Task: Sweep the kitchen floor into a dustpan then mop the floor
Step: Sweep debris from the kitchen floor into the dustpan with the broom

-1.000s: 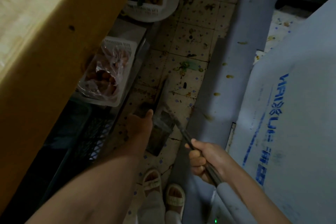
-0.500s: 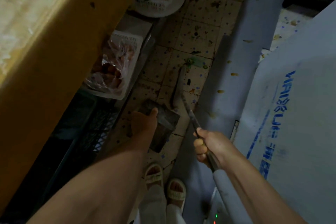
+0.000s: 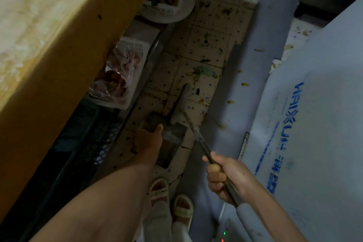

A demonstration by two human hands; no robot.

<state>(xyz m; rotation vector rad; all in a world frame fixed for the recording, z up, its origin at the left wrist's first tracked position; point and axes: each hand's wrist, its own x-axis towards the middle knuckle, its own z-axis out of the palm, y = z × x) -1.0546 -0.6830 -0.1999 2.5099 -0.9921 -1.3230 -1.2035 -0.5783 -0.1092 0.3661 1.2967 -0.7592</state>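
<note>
The tiled kitchen floor [image 3: 208, 45] is dirty, with green scraps [image 3: 204, 71] and dark spots scattered on it. My right hand [image 3: 225, 177] grips a long dark broom handle [image 3: 202, 141]. Its pale broom head [image 3: 180, 104] lies on the tiles just short of the green scraps. My left hand [image 3: 149, 139] reaches down and holds the handle of a dark dustpan [image 3: 172, 135], which stands on the floor right behind the broom head. How my left fingers lie is hidden behind the hand.
A wooden counter [image 3: 59, 45] overhangs on the left. Under it sit a white basket [image 3: 135, 49] with bagged food and a dark crate [image 3: 94, 139]. A white tub [image 3: 172, 12] stands further back. A grey appliance [image 3: 314, 124] walls the right. My sandalled feet [image 3: 170, 200] stand below.
The broom head has been pushed forward along the tiles, away from the dustpan and toward the green scraps. My left hand and the dustpan have stayed put.
</note>
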